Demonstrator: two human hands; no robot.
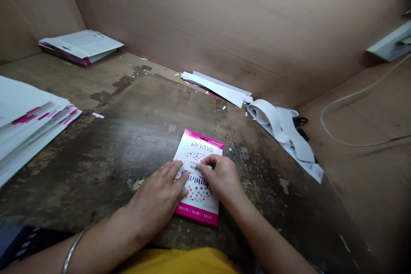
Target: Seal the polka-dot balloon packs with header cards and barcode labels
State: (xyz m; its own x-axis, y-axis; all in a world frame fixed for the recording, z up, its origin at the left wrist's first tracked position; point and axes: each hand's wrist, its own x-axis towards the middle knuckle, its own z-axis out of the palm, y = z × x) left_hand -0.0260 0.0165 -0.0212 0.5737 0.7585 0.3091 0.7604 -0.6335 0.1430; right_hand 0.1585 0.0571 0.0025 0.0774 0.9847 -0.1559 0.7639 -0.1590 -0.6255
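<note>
A flat white and pink balloon packet lies on the table in front of me, printed with coloured dots and "prima" at its top. A small white barcode sticker is over the middle of its front. My right hand pinches the sticker's right end between thumb and fingertips. Whether the whole sticker touches the packet, I cannot tell. Flat across the packet's left side rests my left hand, fingers stretched out and apart, fingertips near the sticker's left end.
White packets with pink edges are stacked at the left, and another stack sits in the back left corner. Paper strips and a curled label roll lie along the back. A white cable hangs on the right wall.
</note>
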